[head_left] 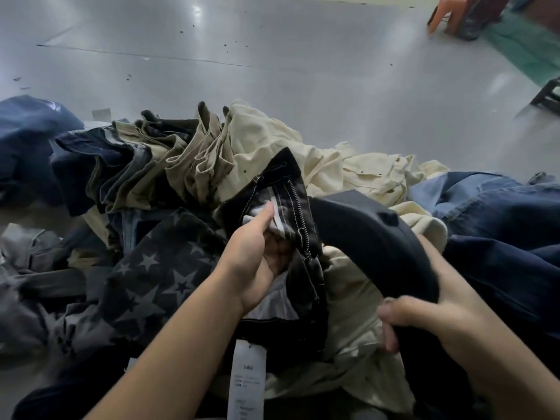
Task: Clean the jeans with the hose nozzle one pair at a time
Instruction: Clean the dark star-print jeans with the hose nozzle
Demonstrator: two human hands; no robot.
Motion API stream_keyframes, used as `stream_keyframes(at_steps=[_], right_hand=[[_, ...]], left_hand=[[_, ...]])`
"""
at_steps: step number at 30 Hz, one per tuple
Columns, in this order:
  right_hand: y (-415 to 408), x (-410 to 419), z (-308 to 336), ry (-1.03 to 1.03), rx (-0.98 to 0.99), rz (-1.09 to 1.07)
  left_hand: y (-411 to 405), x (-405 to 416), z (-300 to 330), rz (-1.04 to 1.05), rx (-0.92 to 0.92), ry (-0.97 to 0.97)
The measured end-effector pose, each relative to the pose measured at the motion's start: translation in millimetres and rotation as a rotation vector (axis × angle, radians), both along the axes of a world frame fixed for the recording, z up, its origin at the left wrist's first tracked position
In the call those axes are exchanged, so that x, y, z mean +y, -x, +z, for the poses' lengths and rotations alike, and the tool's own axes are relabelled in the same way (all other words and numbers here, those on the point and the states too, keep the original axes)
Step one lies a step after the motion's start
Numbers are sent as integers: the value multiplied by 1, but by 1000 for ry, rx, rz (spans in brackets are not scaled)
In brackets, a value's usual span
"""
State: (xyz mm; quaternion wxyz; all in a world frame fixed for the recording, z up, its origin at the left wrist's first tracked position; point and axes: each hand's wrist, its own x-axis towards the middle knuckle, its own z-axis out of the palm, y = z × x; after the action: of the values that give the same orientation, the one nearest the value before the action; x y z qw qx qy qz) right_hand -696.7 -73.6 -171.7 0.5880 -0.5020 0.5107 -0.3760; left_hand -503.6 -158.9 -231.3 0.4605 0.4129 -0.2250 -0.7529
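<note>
Black denim fills the near centre of the view: one pair of black jeans (pixel 303 237) is held up between two bare hands, turned partly inside out, with its paper tag (pixel 247 380) hanging nearest of all. The right hand (pixel 430 316) is clamped around a bunched fold at the lower right, thumb on top. The left hand (pixel 257 262) is pinching the white pocket lining (pixel 260 219) just left of the open zipper (pixel 300 216). The garment's long axis is seen to run from the right hand up and leftward to the fly, so both hands lie about equally close. Beneath lies a heap: star-print jeans (pixel 151 277) left, cream trousers (pixel 333 168) behind, blue jeans (pixel 500 207) right. Beyond, a bare grey table (pixel 272 40) is spread. No hose nozzle is seen.
</note>
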Motion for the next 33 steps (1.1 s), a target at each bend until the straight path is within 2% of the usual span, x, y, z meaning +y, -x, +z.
stream_keyframes(at_steps=[4, 10, 17, 22, 25, 29, 33], right_hand=[[-4, 5, 5, -66, 112, 121], [-13, 2, -4, -67, 242, 83], [0, -7, 5, 88, 65, -216], [-9, 3, 0, 15, 142, 13], [-16, 4, -7, -29, 216, 56], [-18, -5, -4, 22, 176, -61], [-7, -10, 4, 137, 75, -253]], left_hand=[[3, 0, -1, -15, -13, 3], [5, 3, 0, -115, 20, -6], [8, 10, 1, -164, 22, -70], [2, 1, 4, -134, 77, -82], [0, 1, 6, -183, 119, -79], [6, 6, 1, -258, 137, -78], [6, 6, -2, -209, 126, -97]])
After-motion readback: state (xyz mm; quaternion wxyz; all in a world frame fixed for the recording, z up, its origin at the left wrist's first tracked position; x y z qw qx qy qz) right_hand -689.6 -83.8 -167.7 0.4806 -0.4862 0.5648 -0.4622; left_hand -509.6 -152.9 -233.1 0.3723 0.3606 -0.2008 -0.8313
